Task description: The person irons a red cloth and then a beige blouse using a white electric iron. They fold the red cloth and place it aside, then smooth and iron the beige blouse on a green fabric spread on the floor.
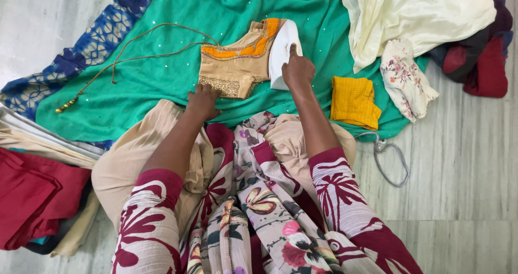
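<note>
Right hand (298, 69) clamped on white iron (283, 50), pressing tan blouse (237, 63) spread on green cloth (162, 74) on the floor. Left hand (203, 101), fingers flat and holding nothing, pins the blouse hem to keep it taut.

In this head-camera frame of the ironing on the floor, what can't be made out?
- Iron: its handle and the grip, hidden under the right hand.
- Blouse: its right edge, covered by the iron; the left hand covers the near hem.
- Grey cord: its upper end disappears under the green cloth.
- Red fabric pile: cut off by the left edge.
</note>
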